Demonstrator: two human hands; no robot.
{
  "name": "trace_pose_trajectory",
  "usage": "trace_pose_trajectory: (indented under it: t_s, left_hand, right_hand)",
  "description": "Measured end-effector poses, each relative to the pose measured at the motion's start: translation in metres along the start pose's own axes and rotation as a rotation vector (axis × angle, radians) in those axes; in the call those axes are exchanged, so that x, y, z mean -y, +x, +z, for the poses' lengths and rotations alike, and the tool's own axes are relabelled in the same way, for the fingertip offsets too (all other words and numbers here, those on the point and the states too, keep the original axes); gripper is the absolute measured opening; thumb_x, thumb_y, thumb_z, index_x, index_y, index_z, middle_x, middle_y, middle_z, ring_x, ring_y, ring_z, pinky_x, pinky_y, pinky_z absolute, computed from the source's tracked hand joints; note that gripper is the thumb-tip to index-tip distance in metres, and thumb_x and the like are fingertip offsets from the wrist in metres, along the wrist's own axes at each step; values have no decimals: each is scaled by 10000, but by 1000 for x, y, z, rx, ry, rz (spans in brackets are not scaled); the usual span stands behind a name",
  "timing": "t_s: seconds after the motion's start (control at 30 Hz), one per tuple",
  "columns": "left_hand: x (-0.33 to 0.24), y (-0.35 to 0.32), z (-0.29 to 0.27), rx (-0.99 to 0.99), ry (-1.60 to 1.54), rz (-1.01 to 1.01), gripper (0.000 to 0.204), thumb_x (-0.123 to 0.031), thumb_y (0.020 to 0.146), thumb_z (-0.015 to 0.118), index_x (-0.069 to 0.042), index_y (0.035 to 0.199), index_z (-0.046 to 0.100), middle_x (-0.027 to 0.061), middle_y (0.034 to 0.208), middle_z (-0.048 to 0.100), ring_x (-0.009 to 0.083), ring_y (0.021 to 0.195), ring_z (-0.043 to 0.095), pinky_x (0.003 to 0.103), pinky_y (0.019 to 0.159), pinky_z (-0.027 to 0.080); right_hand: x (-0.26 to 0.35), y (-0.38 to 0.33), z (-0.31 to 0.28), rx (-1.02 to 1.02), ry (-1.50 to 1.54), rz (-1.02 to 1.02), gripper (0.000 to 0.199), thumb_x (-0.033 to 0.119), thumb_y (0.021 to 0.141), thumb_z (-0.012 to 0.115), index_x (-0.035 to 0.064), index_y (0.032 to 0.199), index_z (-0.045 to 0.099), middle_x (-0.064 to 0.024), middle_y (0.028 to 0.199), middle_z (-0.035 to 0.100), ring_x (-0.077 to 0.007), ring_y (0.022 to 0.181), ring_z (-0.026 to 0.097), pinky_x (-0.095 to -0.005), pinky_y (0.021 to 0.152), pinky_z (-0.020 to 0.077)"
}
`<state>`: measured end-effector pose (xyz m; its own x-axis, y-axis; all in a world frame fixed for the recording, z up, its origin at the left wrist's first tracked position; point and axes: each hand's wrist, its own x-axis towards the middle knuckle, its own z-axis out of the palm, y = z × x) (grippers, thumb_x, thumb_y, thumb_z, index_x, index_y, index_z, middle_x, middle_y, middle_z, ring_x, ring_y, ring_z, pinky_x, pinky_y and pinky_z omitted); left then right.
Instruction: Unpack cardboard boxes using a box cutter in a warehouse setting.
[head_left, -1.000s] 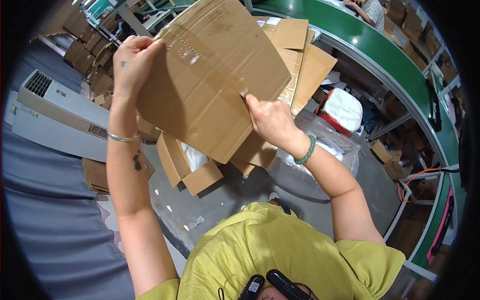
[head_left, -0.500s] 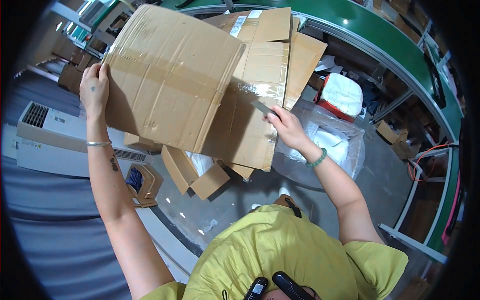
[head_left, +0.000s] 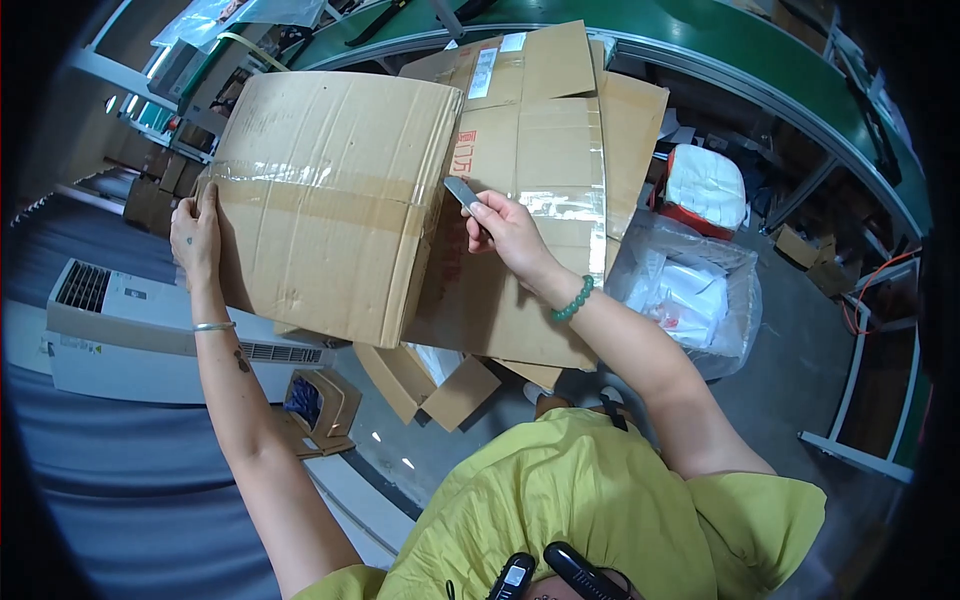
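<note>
A large brown cardboard box (head_left: 330, 220), with a strip of clear tape across its upper face, is held at a tilt over other cardboard. At its left edge my left hand (head_left: 197, 235) is closed, gripping the side. My right hand (head_left: 505, 235) is closed around a small grey knife (head_left: 461, 192), whose end points up and left at the box's right edge; I cannot tell whether it touches. Beneath and to the right lies a stack of flattened cardboard (head_left: 560, 150) with taped seams and red print, partly hidden by the box and my right hand.
An open carton (head_left: 465, 395) stands on the floor below the cardboard. To the right are a clear plastic-lined bin (head_left: 735, 320) and a white-and-red bundle (head_left: 705, 190). A green workbench (head_left: 690, 40) curves behind. A white air conditioner (head_left: 130, 320) lies at left.
My right hand has moved left with the knife, from over the flattened cardboard to the box's right edge. The box's top has come down, and my left hand still holds its left edge.
</note>
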<state>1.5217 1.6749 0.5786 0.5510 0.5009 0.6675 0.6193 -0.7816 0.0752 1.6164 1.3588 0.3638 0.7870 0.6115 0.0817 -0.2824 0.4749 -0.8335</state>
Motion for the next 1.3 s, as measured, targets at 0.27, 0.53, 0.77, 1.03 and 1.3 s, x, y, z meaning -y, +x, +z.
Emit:
trace_pose_trajectory:
  t_s: [0.27, 0.53, 0.77, 1.03, 1.3]
  left_hand:
    - [14, 18, 19, 53, -122, -103, 578, -580, 741, 493, -37, 899, 611, 153, 904, 616, 291, 890, 567, 355, 783, 415]
    - [38, 28, 45, 109, -220, -183, 547, -564, 696, 554, -43, 843, 630, 129, 839, 628, 252, 827, 587, 340, 751, 425]
    - [51, 60, 67, 131, -257, -136, 559, -580, 674, 544, -92, 932, 632, 128, 921, 617, 292, 857, 578, 353, 761, 421]
    - [21, 15, 1, -136, -1507, -280, 230, -294, 805, 570, -71, 760, 601, 30, 667, 572, 143, 566, 529, 272, 525, 424]
    - [122, -39, -36, -91, -2101, -17, 307, -157, 841, 362, -153, 565, 225, -6, 551, 250, 124, 511, 268, 278, 659, 358]
  right_hand:
    - [16, 12, 31, -92, -132, -29, 172, 188, 900, 414, 55, 867, 518, 38, 592, 440, -31, 465, 386, -166, 430, 349]
    - [43, 3, 33, 128, -401, 30, 167, 183, 890, 424, 64, 841, 530, 69, 566, 390, -9, 480, 324, -159, 419, 267]
    - [30, -10, 82, 301, -462, 140, 173, 178, 871, 458, 44, 801, 543, 61, 590, 423, -5, 516, 366, -171, 435, 287]
    - [76, -25, 39, 20, -462, -223, 136, 168, 856, 518, 40, 885, 554, 44, 613, 459, -11, 535, 386, -149, 476, 299]
    - [58, 49, 150, 649, -1217, -638, 170, 208, 810, 501, 68, 902, 480, -167, 640, 548, -368, 624, 543, -439, 558, 443]
